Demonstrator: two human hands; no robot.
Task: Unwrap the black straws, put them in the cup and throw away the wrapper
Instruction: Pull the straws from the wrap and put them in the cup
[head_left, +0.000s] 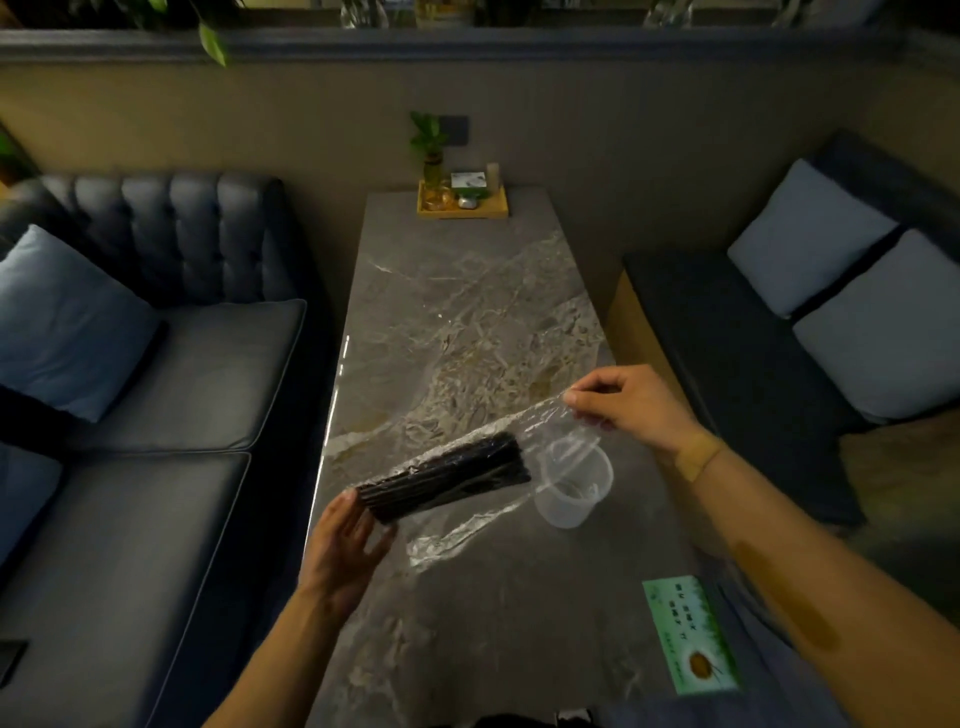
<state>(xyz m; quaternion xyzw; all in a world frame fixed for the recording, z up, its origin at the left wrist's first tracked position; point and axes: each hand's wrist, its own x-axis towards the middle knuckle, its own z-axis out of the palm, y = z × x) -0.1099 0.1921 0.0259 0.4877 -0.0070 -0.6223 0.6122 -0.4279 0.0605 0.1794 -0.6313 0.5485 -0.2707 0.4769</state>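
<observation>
The black straws (447, 480) are a tight bundle of thin, stiff tubes, held in the air above the near half of the table (467, 291), close to its left edge. The left hand (345, 545) is grasping the bundle at its near end. The right hand (623, 402) pinches the free end of the wrapper (524, 423), a clear, crinkled, very thin film that stretches from the straws to this hand and also hangs down toward the table. I judge the bundle light but slippery inside the film, so it is best taken at the end, around all straws together. The cup (574, 486), clear plastic and round, stands near the right edge of the table, just beside the straws' far end; it looks easy to tip.
</observation>
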